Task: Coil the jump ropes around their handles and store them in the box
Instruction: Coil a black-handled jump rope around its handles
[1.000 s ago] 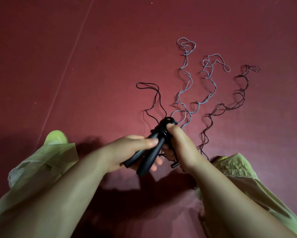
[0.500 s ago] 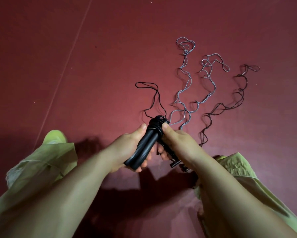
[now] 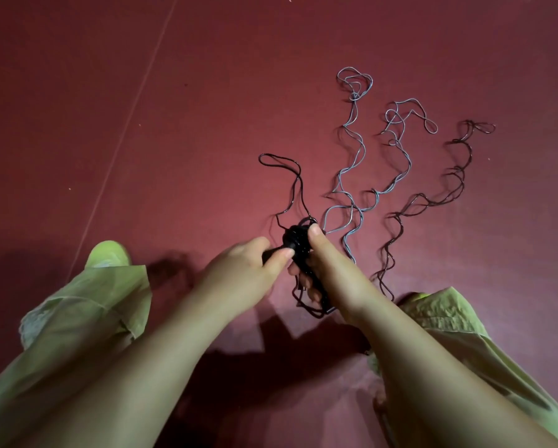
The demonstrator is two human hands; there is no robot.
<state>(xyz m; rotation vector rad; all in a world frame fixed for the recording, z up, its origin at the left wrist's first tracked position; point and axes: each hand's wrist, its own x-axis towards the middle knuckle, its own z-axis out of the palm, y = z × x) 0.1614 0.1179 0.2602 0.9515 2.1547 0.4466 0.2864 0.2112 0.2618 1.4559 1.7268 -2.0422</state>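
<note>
Head view, looking down at a dark red floor [image 3: 142,92] crossed by a thin pale line in the upper left of the frame. Centre of frame: the left hand [image 3: 242,270] is curled round the lower part of the black handles [image 3: 292,245], with its thumb laid across them. The right hand [image 3: 327,270] grips the same handles from the right side, its thumb pressed against the top, where black cord is wound in a bundle. Several loops of black rope [image 3: 298,189] hang below the right hand, and a free length runs up and to the left from the handles, ending in a narrow loop on the floor.

Right half of frame: two grey ropes [image 3: 352,150] lie in wavy lines on the floor, each ending in a tangle of small loops toward the top. Further right, a dark brown rope [image 3: 432,202] lies in similar waves, its near end reaching toward the right forearm. The near ends of the grey ropes pass behind the right hand; whether they touch it cannot be told.

Lower corners of frame: the person's yellow-green trouser legs [image 3: 77,318], and a yellow-green shoe [image 3: 108,253] at the left.
</note>
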